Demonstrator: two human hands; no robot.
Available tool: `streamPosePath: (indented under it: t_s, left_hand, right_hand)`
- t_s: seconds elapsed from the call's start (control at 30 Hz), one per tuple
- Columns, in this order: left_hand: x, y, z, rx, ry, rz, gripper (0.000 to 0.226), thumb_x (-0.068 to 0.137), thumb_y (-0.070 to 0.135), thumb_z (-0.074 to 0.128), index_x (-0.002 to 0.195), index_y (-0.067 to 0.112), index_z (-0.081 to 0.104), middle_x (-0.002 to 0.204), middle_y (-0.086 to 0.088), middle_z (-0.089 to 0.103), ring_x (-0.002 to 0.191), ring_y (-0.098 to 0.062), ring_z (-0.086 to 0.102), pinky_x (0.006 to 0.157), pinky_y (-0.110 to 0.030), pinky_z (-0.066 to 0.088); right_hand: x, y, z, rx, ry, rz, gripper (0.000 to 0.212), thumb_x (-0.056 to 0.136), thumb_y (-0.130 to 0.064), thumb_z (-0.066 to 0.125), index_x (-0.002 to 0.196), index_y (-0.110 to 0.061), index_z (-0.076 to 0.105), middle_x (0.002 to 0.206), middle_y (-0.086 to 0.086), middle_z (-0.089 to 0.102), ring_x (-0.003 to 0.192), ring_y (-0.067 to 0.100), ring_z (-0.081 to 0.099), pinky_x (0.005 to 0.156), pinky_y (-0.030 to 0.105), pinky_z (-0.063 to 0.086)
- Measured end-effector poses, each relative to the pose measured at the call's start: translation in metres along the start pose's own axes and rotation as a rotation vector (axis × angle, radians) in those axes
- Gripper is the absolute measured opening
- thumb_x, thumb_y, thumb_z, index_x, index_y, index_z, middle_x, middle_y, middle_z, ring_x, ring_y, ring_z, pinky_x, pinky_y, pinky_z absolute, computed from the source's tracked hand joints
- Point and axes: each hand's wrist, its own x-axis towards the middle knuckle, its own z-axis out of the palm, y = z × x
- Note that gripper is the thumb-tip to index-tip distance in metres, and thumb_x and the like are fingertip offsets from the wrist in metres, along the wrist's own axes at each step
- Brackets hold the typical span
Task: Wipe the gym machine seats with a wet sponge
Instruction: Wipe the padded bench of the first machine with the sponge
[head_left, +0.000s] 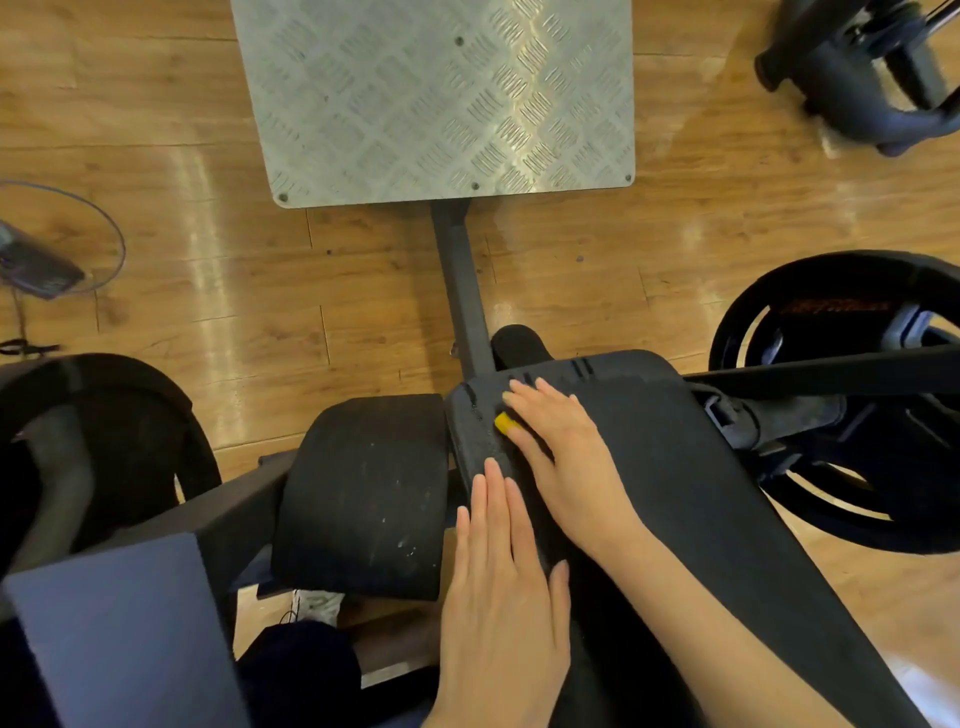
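Broadly, the long black seat pad (675, 493) running from centre to lower right looks mid-wipe, its upper-left edge under work now, while the roller pad (363, 499) at lower centre still shows pale specks, so I judge more remains. The right hand (566, 452) presses flat, fingers straight, on a yellow sponge (503, 422) mostly hidden beneath it; the left hand (501, 597) rests open, fingers together, on the pad's left edge.

- left hand (501, 587) is bare, with no ring or watch showing, nails short
- right hand (566, 452) is bare too, forearm uncovered as far as the frame shows, no sleeve in view
- a dark trouser leg (296, 670) and a pale laced shoe (317, 605) show below
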Motion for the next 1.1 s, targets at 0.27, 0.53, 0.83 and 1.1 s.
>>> streamPosePath:
  t_s: [0.27, 0.53, 0.83, 1.1]
  left_hand:
    - [-0.006, -0.002, 0.000, 0.011, -0.022, -0.031, 0.086, 0.077, 0.043, 0.060, 0.143, -0.006, 0.035, 0.151, -0.028, 0.040, 0.139, -0.039, 0.038, 0.114, -0.039, 0.012]
    - [-0.004, -0.002, -0.003, -0.054, 0.006, -0.014, 0.090, 0.072, 0.042, 0.063, 0.143, -0.005, 0.034, 0.150, -0.026, 0.041, 0.139, -0.033, 0.032, 0.114, -0.041, 0.021]
    - [-0.001, -0.004, -0.009, -0.053, -0.089, -0.012, 0.076, 0.084, 0.046, 0.034, 0.138, -0.005, 0.051, 0.146, -0.025, 0.047, 0.134, -0.037, 0.049, 0.103, -0.054, 0.043]
    - [0.009, -0.010, -0.013, -0.071, -0.113, 0.008, 0.075, 0.087, 0.050, 0.031, 0.141, 0.003, 0.053, 0.146, -0.019, 0.051, 0.135, -0.032, 0.050, 0.103, -0.048, 0.048]
  right_hand:
    - [0.021, -0.010, 0.012, 0.046, -0.032, -0.056, 0.035, 0.099, -0.022, 0.052, 0.134, -0.020, 0.056, 0.142, -0.007, 0.050, 0.140, 0.005, 0.028, 0.121, 0.035, 0.014]
    - [0.003, -0.011, 0.008, 0.112, -0.061, -0.095, 0.034, 0.098, -0.024, 0.053, 0.132, -0.024, 0.058, 0.140, -0.015, 0.050, 0.138, -0.004, 0.025, 0.118, 0.020, 0.009]
    - [0.018, -0.012, -0.001, 0.072, -0.266, -0.201, 0.035, 0.097, -0.027, 0.054, 0.132, -0.024, 0.058, 0.142, -0.015, 0.048, 0.141, 0.000, 0.023, 0.116, 0.019, 0.003]
    - [0.075, -0.025, 0.011, -0.011, -0.284, -0.147, 0.028, 0.094, -0.029, 0.061, 0.118, -0.016, 0.068, 0.120, -0.003, 0.065, 0.116, 0.009, 0.053, 0.101, 0.023, 0.035]
